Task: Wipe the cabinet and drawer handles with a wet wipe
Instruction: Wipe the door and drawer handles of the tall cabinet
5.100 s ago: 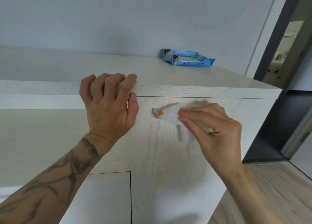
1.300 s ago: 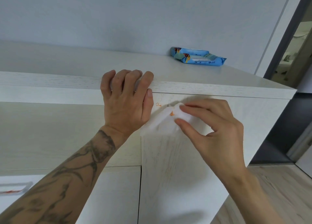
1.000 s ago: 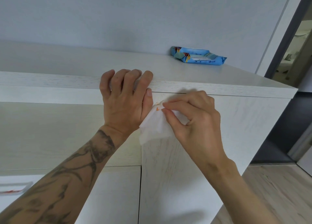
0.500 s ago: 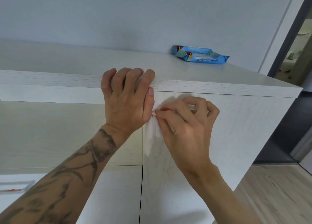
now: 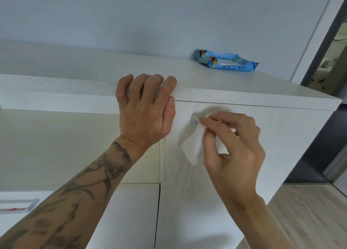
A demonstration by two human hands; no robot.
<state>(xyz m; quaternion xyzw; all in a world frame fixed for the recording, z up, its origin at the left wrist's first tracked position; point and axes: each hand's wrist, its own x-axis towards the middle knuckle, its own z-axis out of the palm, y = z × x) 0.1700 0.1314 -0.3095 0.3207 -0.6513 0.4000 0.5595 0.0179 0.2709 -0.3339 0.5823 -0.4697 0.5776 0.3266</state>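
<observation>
Up near the top of the pale wood-grain cabinet door (image 5: 272, 145), the right hand (image 5: 234, 147) pinches a white wet wipe (image 5: 194, 147) between thumb and curled fingers and holds it against the grey door handle (image 5: 194, 118). Only the handle's left end shows past the fingertips. The loose part of the wipe hangs down flat against the door below the handle. The left hand (image 5: 146, 109) grips the front edge of the cabinet top (image 5: 75, 64): four fingers close together and hooked over the edge, thumb lying against the door's upper left corner. A blue pack of wet wipes (image 5: 225, 61) lies on the cabinet top by the wall, well apart from both hands. At the lower left a drawer handle (image 5: 18, 205) shows a reddish smear. Wooden floor (image 5: 309, 211) lies to the right of the cabinet.
</observation>
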